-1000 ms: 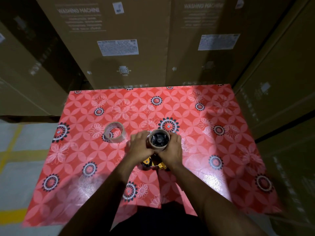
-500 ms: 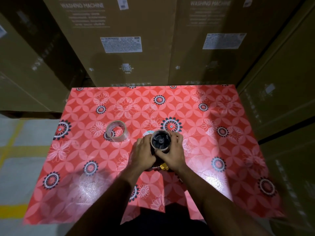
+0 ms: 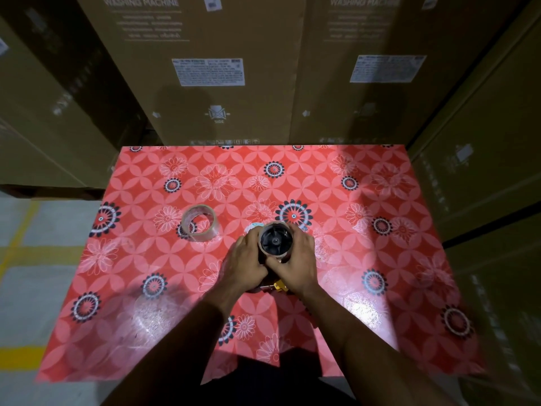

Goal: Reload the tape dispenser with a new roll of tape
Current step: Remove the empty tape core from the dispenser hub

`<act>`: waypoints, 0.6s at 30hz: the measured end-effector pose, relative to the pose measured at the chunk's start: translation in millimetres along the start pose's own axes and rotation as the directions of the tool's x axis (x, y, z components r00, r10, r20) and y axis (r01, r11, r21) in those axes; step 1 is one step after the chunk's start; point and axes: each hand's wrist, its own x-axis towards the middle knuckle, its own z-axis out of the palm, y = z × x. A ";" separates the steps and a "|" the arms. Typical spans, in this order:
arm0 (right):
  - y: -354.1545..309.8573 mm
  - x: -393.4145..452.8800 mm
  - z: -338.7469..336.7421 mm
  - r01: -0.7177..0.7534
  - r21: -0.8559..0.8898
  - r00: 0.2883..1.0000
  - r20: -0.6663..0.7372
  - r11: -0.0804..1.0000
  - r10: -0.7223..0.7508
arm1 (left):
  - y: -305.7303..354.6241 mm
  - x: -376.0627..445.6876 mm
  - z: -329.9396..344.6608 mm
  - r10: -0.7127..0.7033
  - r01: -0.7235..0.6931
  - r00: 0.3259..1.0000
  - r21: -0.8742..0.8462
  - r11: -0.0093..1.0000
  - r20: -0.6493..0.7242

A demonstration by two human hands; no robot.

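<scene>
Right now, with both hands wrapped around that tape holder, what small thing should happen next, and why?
Probably pull the brown cardboard core off the black hub. It looks used up, both the left hand and right hand grip the dispenser, and the clear tape roll waits on the table.

On the table [image 3: 380, 259], a tape roll [image 3: 198, 223] lies left of the dispenser [image 3: 275, 240].

The tape dispenser [image 3: 275, 244] sits at table centre, mostly covered by fingers: a black spoked hub ringed by a brown cardboard core faces up, with a yellow part at its 6 o'clock. A clear tape roll [image 3: 200, 223] lies flat at its 10 o'clock, apart.
</scene>
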 end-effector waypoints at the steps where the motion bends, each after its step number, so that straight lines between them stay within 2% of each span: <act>1: 1.2 0.8 1.0 -0.002 -0.011 1.000 -0.013 1.000 0.002 | -0.3 -0.6 -0.4 0.006 -0.006 1.000 -0.016 1.000 -0.004; 6: 3.8 3.9 4.1 -0.029 0.001 0.999 -0.027 1.000 0.029 | 1.0 -3.0 -1.5 0.020 -0.022 0.999 -0.052 0.998 -0.031; 10: -0.2 0.1 0.3 -0.056 0.065 0.997 -0.054 0.996 0.059 | 1.9 2.6 0.4 -0.033 0.033 0.999 -0.008 0.999 0.028; 15: 3.4 1.4 0.7 0.057 0.015 0.998 -0.011 0.998 -0.057 | -2.8 4.7 4.8 -0.017 0.016 1.000 0.032 0.999 0.009; 18: 4.4 3.1 1.4 0.079 -0.017 0.997 -0.003 0.997 -0.079 | -3.9 3.8 6.6 -0.011 0.011 1.000 0.040 0.999 -0.006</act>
